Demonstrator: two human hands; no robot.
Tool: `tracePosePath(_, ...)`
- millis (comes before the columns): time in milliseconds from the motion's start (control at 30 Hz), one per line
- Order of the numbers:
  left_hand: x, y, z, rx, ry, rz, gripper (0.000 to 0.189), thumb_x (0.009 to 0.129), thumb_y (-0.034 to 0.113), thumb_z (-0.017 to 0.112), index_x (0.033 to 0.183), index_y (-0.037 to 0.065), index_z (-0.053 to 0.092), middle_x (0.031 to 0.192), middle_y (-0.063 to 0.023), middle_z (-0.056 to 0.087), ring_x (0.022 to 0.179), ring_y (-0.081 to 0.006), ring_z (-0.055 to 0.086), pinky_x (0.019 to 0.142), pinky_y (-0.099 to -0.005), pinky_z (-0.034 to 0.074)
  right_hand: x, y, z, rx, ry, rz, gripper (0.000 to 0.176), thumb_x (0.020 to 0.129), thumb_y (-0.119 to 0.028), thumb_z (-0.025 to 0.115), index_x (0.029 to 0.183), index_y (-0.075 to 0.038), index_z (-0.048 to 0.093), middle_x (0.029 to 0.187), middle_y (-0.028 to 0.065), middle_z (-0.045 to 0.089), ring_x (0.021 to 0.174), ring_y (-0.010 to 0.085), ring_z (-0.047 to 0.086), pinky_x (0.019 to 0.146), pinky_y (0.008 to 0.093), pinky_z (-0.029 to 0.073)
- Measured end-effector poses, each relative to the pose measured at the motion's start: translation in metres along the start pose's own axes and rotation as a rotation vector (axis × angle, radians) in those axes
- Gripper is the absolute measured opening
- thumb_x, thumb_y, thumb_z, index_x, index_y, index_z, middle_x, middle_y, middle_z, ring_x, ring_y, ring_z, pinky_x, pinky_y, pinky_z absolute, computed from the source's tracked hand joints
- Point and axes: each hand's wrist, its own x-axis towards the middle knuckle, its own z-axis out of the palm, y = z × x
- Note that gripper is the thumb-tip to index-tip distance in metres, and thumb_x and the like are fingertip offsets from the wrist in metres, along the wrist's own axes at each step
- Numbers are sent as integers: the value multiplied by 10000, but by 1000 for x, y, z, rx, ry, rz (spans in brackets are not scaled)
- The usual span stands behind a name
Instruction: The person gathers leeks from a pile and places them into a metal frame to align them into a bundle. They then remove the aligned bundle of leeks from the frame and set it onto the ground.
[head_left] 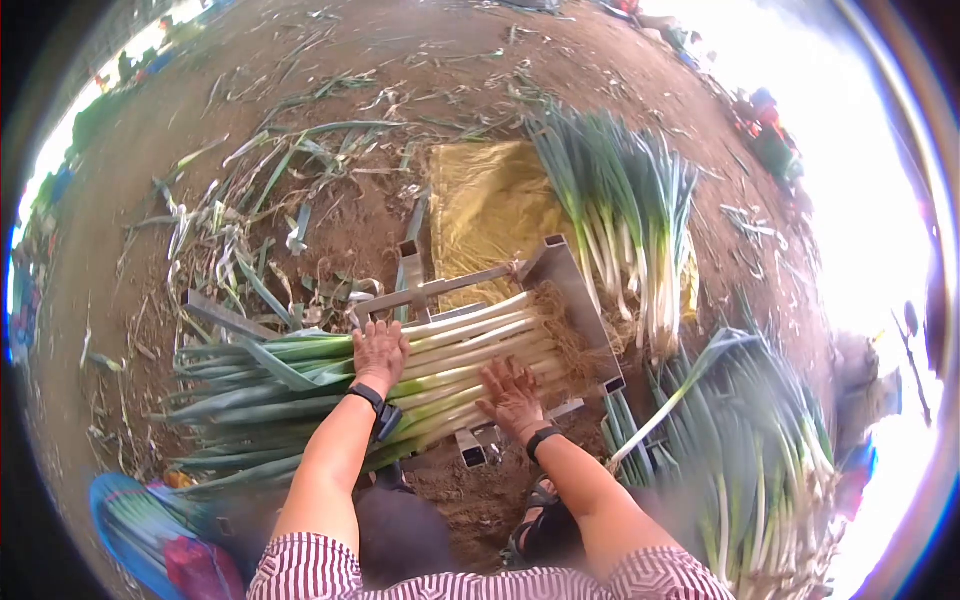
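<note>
A layer of long green onions (450, 358) lies across a metal frame (575, 285), roots against its upright right-hand plate and green leaves trailing left. My left hand (380, 355) rests flat on the stalks where white turns to green, fingers stretched out. Nearer the roots, my right hand (511, 398) lies on the white stalks with its fingers spread. Neither hand is wrapped round a stalk. The undersides of both palms are hidden.
A yellow sheet (485, 205) lies beyond the frame, with a pile of green onions (630, 200) on its right. Another large pile (750, 450) is at my right. Leaf scraps (290, 170) litter the soil. A blue-edged bundle (150, 530) sits at lower left.
</note>
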Motion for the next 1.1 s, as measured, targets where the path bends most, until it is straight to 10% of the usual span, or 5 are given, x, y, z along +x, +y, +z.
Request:
tracePosePath(200, -2, 3, -11, -67, -73, -33, 303, 900, 341, 464, 1112, 138, 538, 1138, -113, 546, 1151, -298, 477, 1010, -538, 316, 0, -7, -34, 28, -91, -59, 713, 895, -539, 507, 1491, -243, 251, 1560, 111, 162, 1431, 341, 149, 1133, 560, 119)
tracePosePath(467, 11, 6, -48, 48, -299, -14, 478, 951, 405, 432, 1340, 133, 482, 1315, -153, 541, 1253, -334, 470, 1061, -584, 274, -62, 73, -227, 926, -532, 199, 356, 974, -254, 526, 1248, -35, 587, 1071, 77, 678, 916, 142, 633, 851, 294, 505)
tracePosePath(767, -2, 7, -11, -29, -139, 32, 428, 943, 330, 451, 1331, 150, 441, 1247, -120, 512, 1205, -307, 464, 1051, -560, 286, -198, 317, -94, 1336, -37, 1180, 143, 903, -151, 554, 816, -39, 569, 606, 38, 512, 459, 171, 478, 409, 311, 347)
tracePosePath(900, 1, 3, 0, -40, -103, 18, 401, 925, 260, 472, 1309, 145, 463, 1251, -113, 522, 1212, -306, 466, 1058, -554, 287, -218, 316, -14, 1050, -16, 1424, 323, 928, -347, 581, 783, -65, 526, 558, 27, 454, 490, 174, 472, 447, 341, 401)
tracePosePath(1100, 4, 2, -5, 1, 32, 140, 279, 852, 166, 494, 1093, 103, 618, 917, -93, 662, 895, -328, 626, 807, -517, 450, -213, 337, 56, 1276, 338, 1442, 283, 829, -161, 673, 1000, 31, 557, 893, 169, 597, 713, 299, 617, 609, 439, 530)
